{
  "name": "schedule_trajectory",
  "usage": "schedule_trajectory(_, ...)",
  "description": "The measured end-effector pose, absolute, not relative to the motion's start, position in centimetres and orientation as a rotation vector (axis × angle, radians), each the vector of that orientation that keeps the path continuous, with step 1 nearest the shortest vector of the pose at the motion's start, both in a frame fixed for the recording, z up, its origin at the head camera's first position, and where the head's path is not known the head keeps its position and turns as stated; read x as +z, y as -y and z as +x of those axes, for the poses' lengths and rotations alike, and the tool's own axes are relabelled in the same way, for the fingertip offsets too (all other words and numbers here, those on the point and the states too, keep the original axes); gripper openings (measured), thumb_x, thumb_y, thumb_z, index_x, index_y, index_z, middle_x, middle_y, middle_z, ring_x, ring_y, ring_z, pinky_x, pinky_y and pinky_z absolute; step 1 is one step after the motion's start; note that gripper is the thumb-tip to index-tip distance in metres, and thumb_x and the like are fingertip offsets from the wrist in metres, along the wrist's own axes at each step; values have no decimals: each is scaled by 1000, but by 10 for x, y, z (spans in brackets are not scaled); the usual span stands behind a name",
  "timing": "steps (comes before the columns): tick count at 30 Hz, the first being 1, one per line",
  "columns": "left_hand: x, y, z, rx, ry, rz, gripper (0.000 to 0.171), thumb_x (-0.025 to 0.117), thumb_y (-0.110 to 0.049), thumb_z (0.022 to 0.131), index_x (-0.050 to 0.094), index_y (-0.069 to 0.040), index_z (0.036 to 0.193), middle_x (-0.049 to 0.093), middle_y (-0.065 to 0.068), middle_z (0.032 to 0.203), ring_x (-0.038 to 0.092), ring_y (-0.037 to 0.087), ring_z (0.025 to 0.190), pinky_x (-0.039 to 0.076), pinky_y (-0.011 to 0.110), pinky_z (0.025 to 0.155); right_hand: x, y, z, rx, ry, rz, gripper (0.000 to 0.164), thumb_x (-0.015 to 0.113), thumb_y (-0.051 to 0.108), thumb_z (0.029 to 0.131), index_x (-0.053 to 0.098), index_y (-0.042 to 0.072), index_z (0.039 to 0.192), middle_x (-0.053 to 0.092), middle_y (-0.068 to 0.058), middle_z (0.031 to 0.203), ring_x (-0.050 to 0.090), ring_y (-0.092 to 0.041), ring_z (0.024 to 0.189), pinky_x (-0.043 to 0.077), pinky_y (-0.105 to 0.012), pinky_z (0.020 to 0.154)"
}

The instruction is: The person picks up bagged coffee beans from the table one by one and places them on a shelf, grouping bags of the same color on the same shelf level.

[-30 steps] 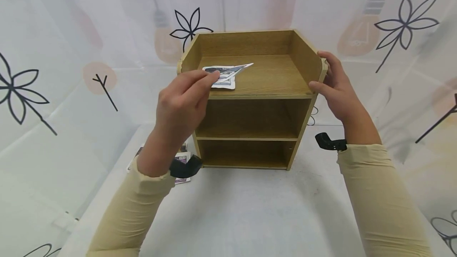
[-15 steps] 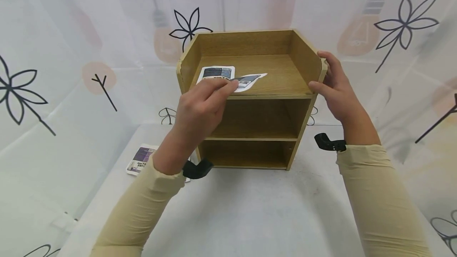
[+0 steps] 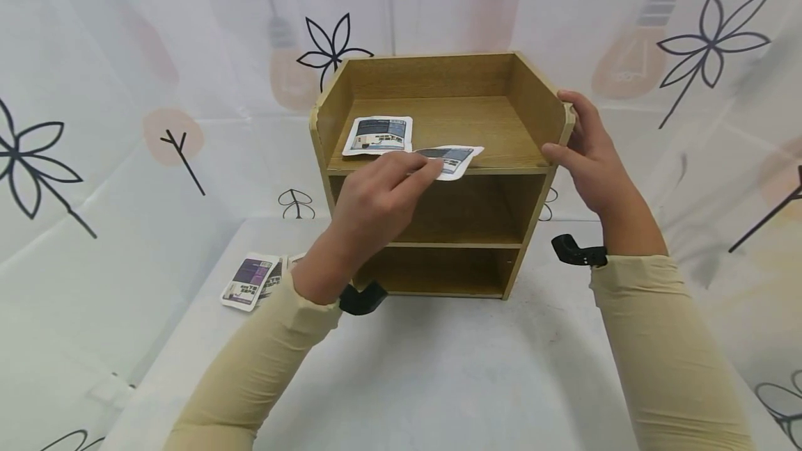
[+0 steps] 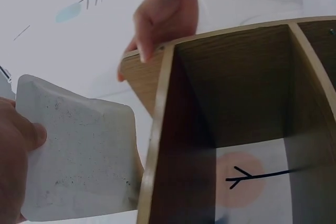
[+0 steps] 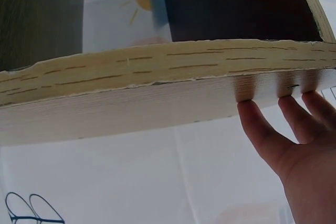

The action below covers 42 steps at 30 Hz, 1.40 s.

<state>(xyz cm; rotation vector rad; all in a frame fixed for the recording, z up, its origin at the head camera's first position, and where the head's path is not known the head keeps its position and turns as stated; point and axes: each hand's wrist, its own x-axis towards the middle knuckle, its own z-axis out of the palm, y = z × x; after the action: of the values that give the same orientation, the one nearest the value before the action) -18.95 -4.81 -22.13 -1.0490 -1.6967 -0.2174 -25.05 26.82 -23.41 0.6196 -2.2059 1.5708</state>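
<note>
My left hand point(image 3: 379, 197) pinches a flat white-edged packet point(image 3: 460, 161) with a blue printed front, held tilted at the front edge of the wooden shelf unit's point(image 3: 466, 117) top board. In the left wrist view the packet's pale, speckled back point(image 4: 86, 153) faces the camera, beside the unit's edge. Another blue-printed packet point(image 3: 379, 133) lies flat on the top board at left. My right hand point(image 3: 589, 152) grips the unit's right side panel near the top, thumb at the front edge. In the right wrist view, fingertips point(image 5: 245, 106) press the panel's outer face.
Several purple-printed packets point(image 3: 247, 280) lie overlapping on the white table point(image 3: 438, 367), left of the unit and partly behind my left forearm. Two open compartments point(image 3: 464, 207) sit below the top board. A patterned white curtain point(image 3: 219, 33) hangs behind.
My left hand has moved right and slightly down with its packet, away from the packet lying on the top board, which now shows fully. My right hand has kept its grip.
</note>
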Motion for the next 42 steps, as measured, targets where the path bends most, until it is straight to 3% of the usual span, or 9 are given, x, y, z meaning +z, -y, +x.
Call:
schedule_trajectory(8,-229,39,-193,-165,1712,-1061,21,58,-5,94,73,-10,108,69,7,97,68,18,89,59,27,76,-235,-268,-249,1519,2241,598,68,55,12,93,25,37,148,34,-9,151,39,-26,132,33,-43,109)
schedule_trajectory(20,-235,25,-200,-134,1776,-1070,19,57,-9,95,74,-10,104,74,4,99,69,16,93,57,27,87,-233,-267,-250,1478,2257,588,68,55,13,93,23,38,149,35,-9,151,38,-33,134,33,-49,110)
schedule_trajectory(31,-235,14,-205,-73,1940,-1047,26,50,-12,99,71,-9,114,72,5,110,67,17,102,53,29,96,-233,-267,-250,1499,2227,613,68,55,11,93,25,36,148,37,-10,147,42,-24,126,37,-40,103)
schedule_trajectory(42,-234,7,-210,-15,2123,-1021,30,50,-13,99,64,-10,125,68,5,123,63,19,116,46,31,106,-235,-266,-250,1527,2221,612,68,55,11,93,25,36,148,36,-10,147,41,-25,128,36,-41,104)
